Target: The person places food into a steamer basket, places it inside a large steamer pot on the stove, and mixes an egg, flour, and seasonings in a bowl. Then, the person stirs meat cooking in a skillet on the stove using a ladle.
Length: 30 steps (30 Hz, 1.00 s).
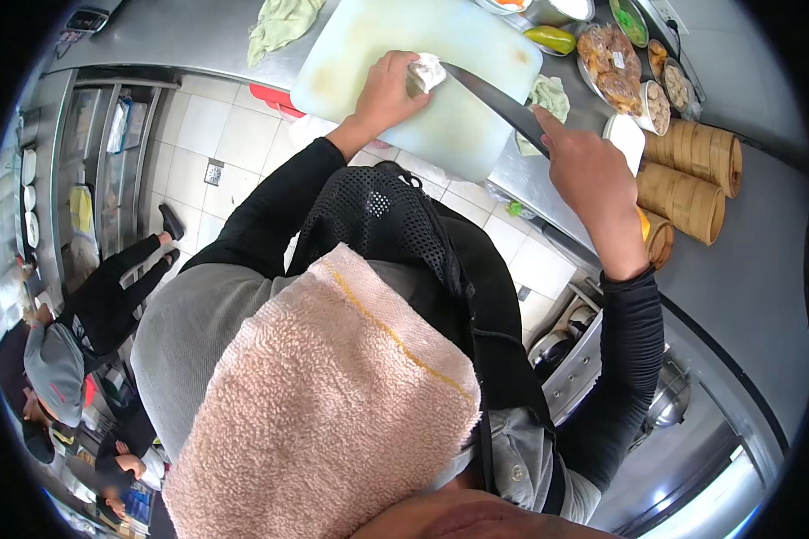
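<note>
My left hand (391, 94) is closed around a small white lump (429, 72), holding it on the white cutting board (360, 54); its exact kind is unclear. In my right hand (589, 171) is a knife (503, 106) with a long dark blade. Its tip end reaches over the board to the side of the white lump, and I cannot tell whether they touch. My right index finger lies along the top of the knife near the handle, which is mostly hidden by the hand.
Green cloths (283, 25) lie on the counter. A yellow-green pepper (550, 39), packed brown food (609, 65) and several bowls stand beyond the board. Bamboo steamers (683, 198) are at right. Another person (58, 359) is at far left.
</note>
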{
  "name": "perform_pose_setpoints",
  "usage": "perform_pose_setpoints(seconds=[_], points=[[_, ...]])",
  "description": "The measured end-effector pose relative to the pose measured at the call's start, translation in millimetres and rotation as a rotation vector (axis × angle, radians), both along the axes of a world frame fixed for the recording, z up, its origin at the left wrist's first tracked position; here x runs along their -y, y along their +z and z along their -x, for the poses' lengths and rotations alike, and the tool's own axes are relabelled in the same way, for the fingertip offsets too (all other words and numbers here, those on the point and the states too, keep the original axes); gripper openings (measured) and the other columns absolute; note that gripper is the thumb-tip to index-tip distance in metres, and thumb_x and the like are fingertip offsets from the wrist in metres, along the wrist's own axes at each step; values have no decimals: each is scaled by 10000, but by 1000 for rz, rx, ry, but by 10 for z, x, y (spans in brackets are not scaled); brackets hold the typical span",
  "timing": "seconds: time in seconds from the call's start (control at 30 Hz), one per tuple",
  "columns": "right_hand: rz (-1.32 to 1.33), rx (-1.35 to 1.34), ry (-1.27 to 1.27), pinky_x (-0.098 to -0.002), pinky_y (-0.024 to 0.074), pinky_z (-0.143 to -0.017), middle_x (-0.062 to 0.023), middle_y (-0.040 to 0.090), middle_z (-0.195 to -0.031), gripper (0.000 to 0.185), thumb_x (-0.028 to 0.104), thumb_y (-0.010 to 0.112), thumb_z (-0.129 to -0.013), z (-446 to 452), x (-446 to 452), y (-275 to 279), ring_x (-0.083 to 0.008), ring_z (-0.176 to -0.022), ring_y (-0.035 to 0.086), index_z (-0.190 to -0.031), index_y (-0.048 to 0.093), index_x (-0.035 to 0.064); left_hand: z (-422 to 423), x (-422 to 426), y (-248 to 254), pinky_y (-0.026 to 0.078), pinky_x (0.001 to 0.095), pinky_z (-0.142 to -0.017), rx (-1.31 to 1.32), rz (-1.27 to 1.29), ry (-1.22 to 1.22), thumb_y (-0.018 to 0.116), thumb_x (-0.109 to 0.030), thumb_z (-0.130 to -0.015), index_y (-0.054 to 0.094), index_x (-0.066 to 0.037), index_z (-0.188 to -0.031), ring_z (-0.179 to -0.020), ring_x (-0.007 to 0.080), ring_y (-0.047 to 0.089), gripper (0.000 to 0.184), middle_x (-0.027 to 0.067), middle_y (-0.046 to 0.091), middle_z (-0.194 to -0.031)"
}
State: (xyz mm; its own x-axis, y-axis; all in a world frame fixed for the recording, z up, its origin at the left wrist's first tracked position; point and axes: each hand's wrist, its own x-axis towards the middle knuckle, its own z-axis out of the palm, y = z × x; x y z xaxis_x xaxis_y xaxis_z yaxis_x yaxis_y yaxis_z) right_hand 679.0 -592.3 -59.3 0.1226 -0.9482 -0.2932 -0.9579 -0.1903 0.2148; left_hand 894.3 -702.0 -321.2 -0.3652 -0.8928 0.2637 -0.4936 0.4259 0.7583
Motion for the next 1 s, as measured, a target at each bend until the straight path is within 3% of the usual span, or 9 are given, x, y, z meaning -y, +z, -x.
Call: perform_pose_setpoints(seconds=[0.37, 0.47, 0.57, 0.77, 1.0], points=[[-144, -99, 57, -462, 581, -718, -172, 712, -904, 409, 93, 485, -915, -161, 376, 156, -358, -832, 713, -1297, 617, 153, -5, 1, -19, 408, 423, -994, -65, 110, -84, 781, -118, -730, 525, -105, -1174, -1195, 311, 526, 513, 111, 558, -1252], [-150, -70, 57, -472, 575, -741, -178, 714, -919, 337, 102, 491, -912, -206, 463, 197, -364, -864, 710, -1201, 663, 121, -2, -8, 30, 422, 425, -993, -81, 104, -98, 803, -130, -731, 546, -107, -1181, -1182, 321, 531, 518, 111, 558, -1236], [-176, -114, 100, -471, 560, -720, -182, 700, -891, 320, 117, 566, -907, -218, 634, 250, -358, -836, 692, -1209, 674, 131, 19, -39, 60, 456, 424, -970, -118, 120, -104, 822, -144, -731, 574, -105, -1183, -1154, 328, 548, 517, 112, 556, -1226], [-86, -95, 204, -449, 570, -735, -174, 704, -898, 256, 72, 559, -871, -318, 793, 239, -347, -846, 700, -1080, 706, 87, 50, -21, -8, 506, 410, -908, -177, 153, -60, 848, -172, -718, 604, -92, -1154, -1085, 335, 582, 506, 125, 571, -1193], [-11, -145, 301, -402, 586, -668, -126, 714, -866, 122, 53, 600, -839, -618, 844, 314, -300, -828, 721, -911, 699, 51, 59, -27, -19, 516, 410, -887, -179, 150, -58, 863, -213, -708, 619, -80, -1103, -1056, 329, 597, 483, 119, 592, -1153]])
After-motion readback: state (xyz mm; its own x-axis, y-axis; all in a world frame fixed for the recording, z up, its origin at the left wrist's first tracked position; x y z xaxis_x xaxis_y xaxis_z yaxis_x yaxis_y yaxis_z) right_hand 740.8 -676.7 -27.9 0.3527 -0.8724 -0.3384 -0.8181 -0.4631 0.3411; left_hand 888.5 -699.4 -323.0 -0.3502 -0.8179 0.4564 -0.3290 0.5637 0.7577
